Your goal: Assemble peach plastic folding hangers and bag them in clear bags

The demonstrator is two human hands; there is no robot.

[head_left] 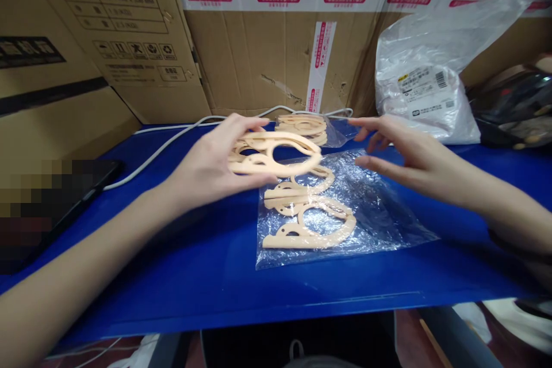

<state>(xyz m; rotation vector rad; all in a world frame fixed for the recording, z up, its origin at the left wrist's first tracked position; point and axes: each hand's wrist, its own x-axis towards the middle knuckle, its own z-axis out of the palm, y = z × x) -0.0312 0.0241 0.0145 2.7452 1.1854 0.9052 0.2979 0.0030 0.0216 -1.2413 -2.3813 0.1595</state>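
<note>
My left hand (215, 164) is closed around the left end of a small stack of beige folding hangers (297, 168), thumb below and fingers above. The stack is raised over a clear plastic bag (379, 218) lying flat on the blue tabletop. Two more folded beige hangers (319, 238) show at the bag's left side; whether they are inside or on top of it I cannot tell. To the right, my right hand (394, 146) hovers with fingers apart, holding nothing. Behind the held stack lies another pile of beige hangers (302, 126) in clear plastic.
Cardboard boxes (267, 57) stand along the back and left of the blue table (207, 293). A white plastic parcel bag (426, 92) with a label leans at back right, beside a dark bundle (513, 103). A white cable (159, 152) runs across the left, near a black phone-like device (81, 195).
</note>
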